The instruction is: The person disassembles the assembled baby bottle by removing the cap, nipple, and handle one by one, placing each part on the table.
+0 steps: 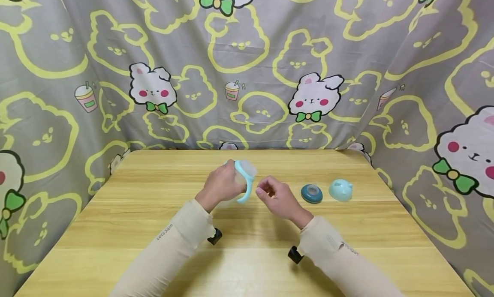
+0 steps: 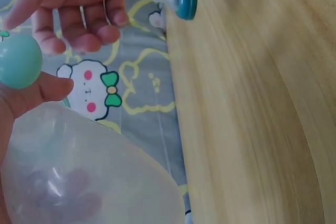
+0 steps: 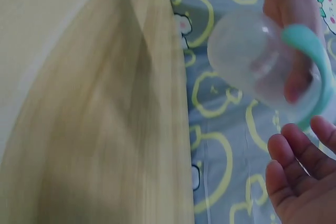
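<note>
My left hand (image 1: 221,183) grips a clear baby bottle (image 3: 239,56) with a light teal handle ring (image 1: 249,186), its thumb passing by the handle. The bottle is tilted above the table, its neck end toward the right. Close beside that end is my right hand (image 1: 281,198), its fingers loosely bent and nothing in them. Farther right on the table sits a dark teal collar with a clear nipple (image 1: 311,194), nipple up. To its right lies a light teal domed bottle cap (image 1: 341,190).
A wooden table (image 1: 247,262) spans the space under both arms. Behind it and along both sides hangs a grey curtain (image 1: 262,134) with cartoon animals. A black wrist-worn piece (image 1: 215,236) sits at the left sleeve, another (image 1: 295,255) at the right.
</note>
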Demonstrator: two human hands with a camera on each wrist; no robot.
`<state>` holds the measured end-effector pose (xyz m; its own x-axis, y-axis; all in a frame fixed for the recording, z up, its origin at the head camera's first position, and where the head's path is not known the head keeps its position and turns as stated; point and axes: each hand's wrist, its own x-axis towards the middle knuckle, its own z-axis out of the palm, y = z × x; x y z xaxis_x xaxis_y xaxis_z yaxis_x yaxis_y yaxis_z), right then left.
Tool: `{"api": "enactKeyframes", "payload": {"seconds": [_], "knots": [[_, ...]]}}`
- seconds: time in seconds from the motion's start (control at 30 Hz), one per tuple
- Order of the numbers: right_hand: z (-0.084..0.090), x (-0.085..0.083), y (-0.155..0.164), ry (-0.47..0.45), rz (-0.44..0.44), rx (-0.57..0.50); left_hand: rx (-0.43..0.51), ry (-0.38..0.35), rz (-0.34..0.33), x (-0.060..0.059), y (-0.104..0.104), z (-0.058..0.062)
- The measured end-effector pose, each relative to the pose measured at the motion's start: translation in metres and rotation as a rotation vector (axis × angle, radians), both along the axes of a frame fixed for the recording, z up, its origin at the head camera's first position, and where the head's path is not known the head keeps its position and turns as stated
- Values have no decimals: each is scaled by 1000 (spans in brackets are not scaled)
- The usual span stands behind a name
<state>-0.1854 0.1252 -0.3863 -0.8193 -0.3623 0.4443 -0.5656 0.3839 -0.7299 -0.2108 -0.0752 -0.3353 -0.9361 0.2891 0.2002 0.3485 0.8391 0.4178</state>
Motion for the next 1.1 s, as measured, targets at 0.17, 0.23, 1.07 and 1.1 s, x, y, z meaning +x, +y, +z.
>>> {"api": "enactKeyframes", "payload": {"seconds": [0.17,0.23,1.07,1.1], "knots": [[-1,0,-16,-12,68,-26,24,-17,10,-2,1,-2],[0,0,-19,-33,76,-26,27,-30,18,-3,1,-3],[3,0,-27,-273,78,-167,14,-39,62,-3,4,-3],[4,1,-27,-273,79,-174,13,-37,61,-3,4,-2]]}}
